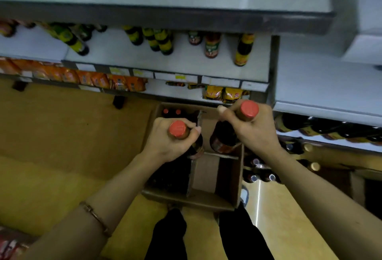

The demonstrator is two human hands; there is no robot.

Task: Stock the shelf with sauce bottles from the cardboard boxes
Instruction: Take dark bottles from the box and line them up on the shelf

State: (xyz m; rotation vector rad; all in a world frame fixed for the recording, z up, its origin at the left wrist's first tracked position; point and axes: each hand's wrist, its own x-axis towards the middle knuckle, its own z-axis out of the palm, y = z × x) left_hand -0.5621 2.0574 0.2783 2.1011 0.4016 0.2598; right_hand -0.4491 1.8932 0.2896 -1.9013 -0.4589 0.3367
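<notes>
Gripping bottles [225, 135], bodies half hidden.

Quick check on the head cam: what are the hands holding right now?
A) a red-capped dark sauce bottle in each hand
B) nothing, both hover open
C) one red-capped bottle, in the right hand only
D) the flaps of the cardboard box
A: the left hand grips one red-capped dark sauce bottle by the neck and the right hand grips another, both over the brown divided cardboard box.
</notes>
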